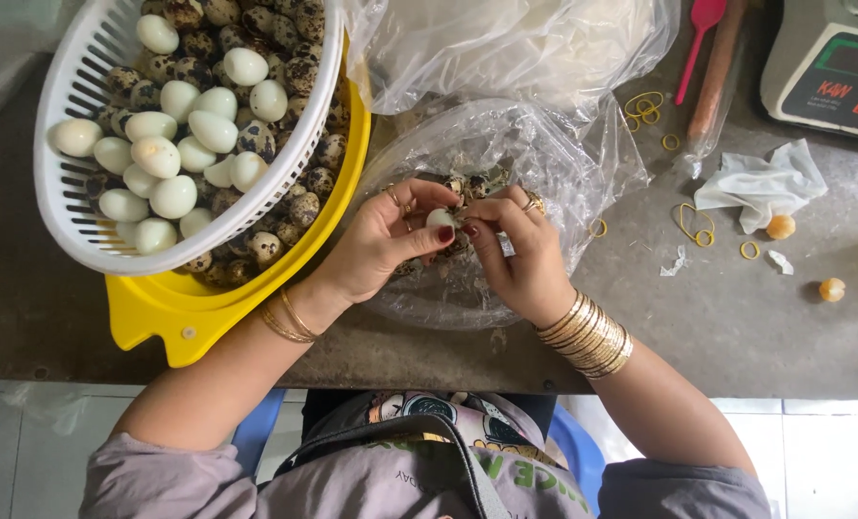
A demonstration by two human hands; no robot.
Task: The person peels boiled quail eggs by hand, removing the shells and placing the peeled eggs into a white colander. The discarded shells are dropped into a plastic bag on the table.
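Both thumbs and fingertips pinch one small egg [440, 218]: left hand [381, 245] holding it, right hand [515, 252] picking at the shell over a clear bag [544, 163]. Peeling looks midway; finishing calls for light, careful picks. Peeled eggs fill the white basket [73, 86].

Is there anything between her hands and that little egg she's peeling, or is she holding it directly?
Nothing visible stands between them. The left hand and right hand both grip the small white egg directly with bare fingertips, above the clear plastic bag that holds shell bits.
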